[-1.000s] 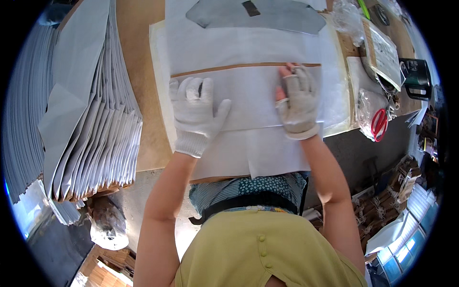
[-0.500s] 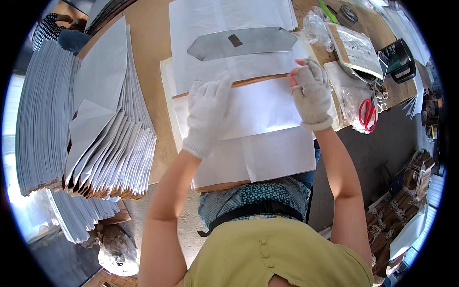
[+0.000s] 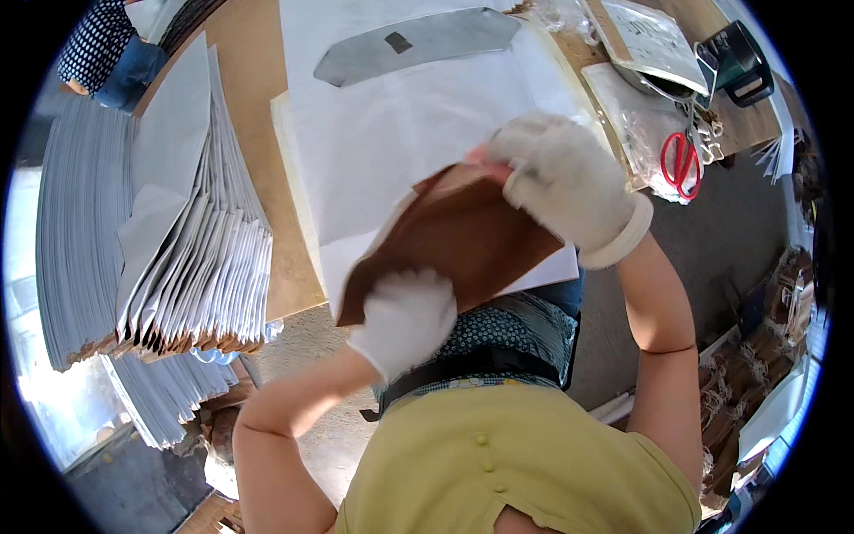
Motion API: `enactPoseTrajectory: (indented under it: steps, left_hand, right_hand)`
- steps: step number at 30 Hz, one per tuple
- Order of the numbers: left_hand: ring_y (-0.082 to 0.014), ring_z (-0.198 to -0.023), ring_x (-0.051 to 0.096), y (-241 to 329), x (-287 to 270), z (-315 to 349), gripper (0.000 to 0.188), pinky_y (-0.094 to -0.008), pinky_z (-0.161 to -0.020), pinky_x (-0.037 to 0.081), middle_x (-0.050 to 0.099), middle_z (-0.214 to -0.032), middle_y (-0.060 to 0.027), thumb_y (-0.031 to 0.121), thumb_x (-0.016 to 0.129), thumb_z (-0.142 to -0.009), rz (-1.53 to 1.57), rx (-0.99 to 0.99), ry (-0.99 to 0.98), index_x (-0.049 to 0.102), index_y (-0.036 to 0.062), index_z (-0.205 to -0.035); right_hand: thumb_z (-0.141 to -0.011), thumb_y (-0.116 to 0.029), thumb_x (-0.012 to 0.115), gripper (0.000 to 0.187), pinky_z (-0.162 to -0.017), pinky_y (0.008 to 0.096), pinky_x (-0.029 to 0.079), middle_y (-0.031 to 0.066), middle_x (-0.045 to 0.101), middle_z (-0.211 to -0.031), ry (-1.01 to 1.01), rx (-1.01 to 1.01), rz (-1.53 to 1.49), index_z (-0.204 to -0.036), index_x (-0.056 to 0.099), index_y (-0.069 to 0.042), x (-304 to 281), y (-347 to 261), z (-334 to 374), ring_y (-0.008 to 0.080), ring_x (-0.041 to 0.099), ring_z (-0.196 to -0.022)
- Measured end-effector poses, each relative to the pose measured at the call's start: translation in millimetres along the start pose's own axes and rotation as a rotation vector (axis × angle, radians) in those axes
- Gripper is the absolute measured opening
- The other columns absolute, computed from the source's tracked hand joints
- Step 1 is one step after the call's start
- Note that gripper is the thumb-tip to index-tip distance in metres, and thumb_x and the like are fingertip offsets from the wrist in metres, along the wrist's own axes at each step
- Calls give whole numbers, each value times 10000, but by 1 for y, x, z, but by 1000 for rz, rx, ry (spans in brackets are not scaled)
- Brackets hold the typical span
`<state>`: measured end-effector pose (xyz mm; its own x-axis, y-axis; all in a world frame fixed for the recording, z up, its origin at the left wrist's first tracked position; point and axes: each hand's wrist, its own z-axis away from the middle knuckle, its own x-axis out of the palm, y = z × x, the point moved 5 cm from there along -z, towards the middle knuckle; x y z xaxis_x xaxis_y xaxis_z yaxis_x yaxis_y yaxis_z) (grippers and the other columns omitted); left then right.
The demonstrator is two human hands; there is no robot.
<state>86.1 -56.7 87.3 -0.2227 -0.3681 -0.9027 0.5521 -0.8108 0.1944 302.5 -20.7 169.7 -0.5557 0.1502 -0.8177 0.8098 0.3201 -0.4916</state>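
A paper bag (image 3: 458,236), its brown side facing up, is raised at a tilt over the front of the table. My right hand (image 3: 565,182), in a white knit glove with bare fingertips showing, pinches its far edge. Near me, my gloved left hand (image 3: 405,320) is curled at the lower edge of the same bag; motion blurs its fingers. White paper sheets (image 3: 391,160) lie flat underneath. Beyond the hands, a long grey plate (image 3: 445,52) with pointed ends and a small dark patch rests on the sheets.
Folded white-and-brown bags (image 3: 205,267) stand fanned out on the left, beside a tall pile of white paper (image 3: 80,222). To the right are red-handled scissors (image 3: 680,165), a plastic bag (image 3: 636,107) and a dark mug (image 3: 738,62). Another person (image 3: 107,53) is at the upper left.
Both hands lay over the white sheets before. Now the near bag is lifted and turned brown side up; my left hand has come toward me, and my right hand grips the far edge.
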Motion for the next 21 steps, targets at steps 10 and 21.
enactPoseTrajectory:
  steps: [10,21]
  left_hand:
    - [-252,-1197,644,16,-29,-164,404,-338,-946,551,654,-1311,-132,270,572,-992,-162,-79,-361,610,99,-1356]
    - [-256,-1163,660,-81,-27,-173,434,-371,-1033,496,733,-1200,-119,348,623,-977,648,189,-601,696,50,-1283]
  right_hand:
    - [-891,-109,616,158,-950,431,526,119,698,-1037,121,671,110,-981,746,-105,37,114,122,306,650,-1070]
    - [-947,-205,629,452,-1240,475,296,185,612,-1411,196,414,-42,-1380,632,-76,84,49,120,332,535,-1375]
